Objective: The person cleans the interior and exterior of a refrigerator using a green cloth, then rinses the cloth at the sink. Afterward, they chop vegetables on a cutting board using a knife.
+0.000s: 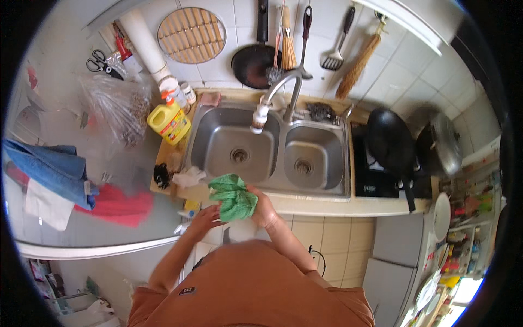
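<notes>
A crumpled green cloth (233, 198) is gripped by my right hand (262, 207) in front of the double-bowl steel sink (267, 186). My left hand (207, 220) is at the cloth's lower left edge, its fingers partly hidden; whether they grip the cloth I cannot tell. Over the large bowl hangs the curved faucet (295, 88) with a white filter head (260, 117). A crumpled white tissue or cloth (190, 177) lies on the counter just left of the green cloth, beside a black scrubber-like bundle (162, 175).
A yellow detergent jug (169, 122) stands left of the sink. At right, a black wok (390, 139) and a lidded pot (439, 143) sit on the stove. Utensils and a frying pan (255, 65) hang on the tiled wall. Towels (61, 171) hang at left.
</notes>
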`<state>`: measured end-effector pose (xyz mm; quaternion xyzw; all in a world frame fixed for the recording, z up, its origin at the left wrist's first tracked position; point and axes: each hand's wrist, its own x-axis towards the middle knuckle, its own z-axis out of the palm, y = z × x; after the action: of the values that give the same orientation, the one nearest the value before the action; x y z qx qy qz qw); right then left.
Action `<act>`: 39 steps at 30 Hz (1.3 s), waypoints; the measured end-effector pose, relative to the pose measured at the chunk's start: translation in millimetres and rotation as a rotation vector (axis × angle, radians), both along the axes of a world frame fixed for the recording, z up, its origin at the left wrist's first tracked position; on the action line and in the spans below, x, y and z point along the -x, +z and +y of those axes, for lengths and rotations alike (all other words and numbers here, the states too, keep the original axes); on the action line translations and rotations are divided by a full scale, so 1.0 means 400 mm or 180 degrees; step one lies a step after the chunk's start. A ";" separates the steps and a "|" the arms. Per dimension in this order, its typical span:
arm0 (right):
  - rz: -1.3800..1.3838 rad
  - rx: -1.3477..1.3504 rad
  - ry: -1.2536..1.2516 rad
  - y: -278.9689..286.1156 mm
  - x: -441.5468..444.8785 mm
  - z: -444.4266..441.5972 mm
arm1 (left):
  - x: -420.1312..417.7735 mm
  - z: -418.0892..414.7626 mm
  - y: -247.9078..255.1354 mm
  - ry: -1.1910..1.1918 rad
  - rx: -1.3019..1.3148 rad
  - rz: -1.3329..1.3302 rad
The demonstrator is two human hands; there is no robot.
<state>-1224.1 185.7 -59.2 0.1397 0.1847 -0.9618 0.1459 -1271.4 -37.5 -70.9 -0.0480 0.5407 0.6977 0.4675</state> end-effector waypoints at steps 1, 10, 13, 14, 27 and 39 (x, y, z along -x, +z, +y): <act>0.0043 -0.0061 0.0055 0.023 0.039 0.040 | 0.017 0.069 -0.055 0.0083 -0.0220 0.0550; 0.0366 -0.1782 0.0399 -0.149 0.200 0.263 | 0.217 0.390 -0.122 0.0838 -0.2238 -0.1471; 0.1583 -0.5141 0.0206 -0.167 0.193 0.311 | 0.247 0.402 -0.141 0.0479 -0.1062 -0.0473; 0.1768 -0.5801 -0.0171 -0.172 0.202 0.324 | 0.274 0.402 -0.143 0.0575 -0.0999 -0.0789; -0.1910 -0.2839 -0.1262 -0.358 0.532 0.777 | 0.408 0.437 -0.246 0.1001 -0.1029 -0.0423; -0.2246 -0.2162 -0.0900 -0.472 0.625 0.818 | 0.376 0.492 -0.303 0.1394 -0.1597 -0.1439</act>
<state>-1474.0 512.7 -248.0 0.5192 0.4057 -0.7521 0.0141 -1421.8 159.4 -192.2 -0.1988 0.2141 0.8631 0.4120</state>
